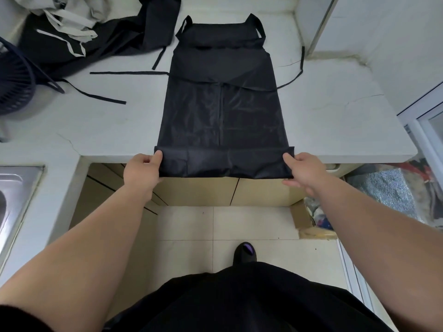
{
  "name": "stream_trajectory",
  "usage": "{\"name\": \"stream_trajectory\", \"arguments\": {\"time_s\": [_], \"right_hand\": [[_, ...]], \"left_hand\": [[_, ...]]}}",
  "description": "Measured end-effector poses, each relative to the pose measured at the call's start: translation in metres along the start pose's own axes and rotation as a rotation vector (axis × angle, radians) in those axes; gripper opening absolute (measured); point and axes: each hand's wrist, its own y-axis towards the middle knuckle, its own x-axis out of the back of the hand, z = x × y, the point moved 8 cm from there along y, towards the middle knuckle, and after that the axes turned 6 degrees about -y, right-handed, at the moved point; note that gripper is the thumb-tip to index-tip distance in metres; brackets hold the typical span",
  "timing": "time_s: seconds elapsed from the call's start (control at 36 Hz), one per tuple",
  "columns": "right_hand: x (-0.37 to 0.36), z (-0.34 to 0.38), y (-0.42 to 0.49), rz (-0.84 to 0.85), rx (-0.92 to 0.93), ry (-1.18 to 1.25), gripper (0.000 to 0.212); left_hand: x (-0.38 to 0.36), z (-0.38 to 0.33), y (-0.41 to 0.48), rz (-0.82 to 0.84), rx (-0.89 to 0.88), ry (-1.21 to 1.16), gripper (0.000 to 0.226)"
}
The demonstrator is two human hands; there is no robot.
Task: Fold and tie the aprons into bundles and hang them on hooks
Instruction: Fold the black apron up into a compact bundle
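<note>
A black apron (223, 101) lies flat on the white counter (96, 125), folded lengthwise into a long strip, its neck loop at the far end. Its waist ties trail out to the left and right. The near hem hangs over the counter's front edge and is turned up into a narrow fold. My left hand (141, 171) pinches the left corner of that fold, thumb on top. My right hand (303, 171) pinches the right corner the same way.
A heap of black and grey aprons (79, 27) lies at the back left of the counter. A dark wire basket (14, 77) stands at the left edge, a steel sink (14, 200) nearer on the left. A white wall corner (316, 22) rises at the back right. Cardboard boxes sit under the counter.
</note>
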Motion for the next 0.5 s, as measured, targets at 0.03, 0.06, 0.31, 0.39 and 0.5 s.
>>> {"name": "stream_trajectory", "arguments": {"time_s": [0.03, 0.06, 0.31, 0.39, 0.5], "right_hand": [[0.000, 0.000, 0.001, 0.008, -0.010, 0.025, 0.032], [0.001, 0.000, 0.002, 0.014, -0.012, 0.041, 0.029], [0.016, 0.014, 0.013, 0.015, 0.082, 0.003, 0.019], [0.013, 0.019, 0.012, 0.104, -0.001, 0.087, 0.019], [0.014, 0.022, 0.015, 0.159, -0.085, 0.202, 0.010]], "left_hand": [[0.000, 0.001, -0.001, 0.007, 0.015, -0.038, 0.027], [0.000, 0.002, -0.001, 0.004, 0.019, -0.043, 0.026], [-0.003, -0.005, 0.000, 0.011, 0.014, -0.089, 0.018], [-0.006, -0.006, 0.001, 0.090, 0.070, -0.092, 0.010], [-0.007, -0.011, 0.000, 0.159, 0.132, -0.139, 0.019]]}}
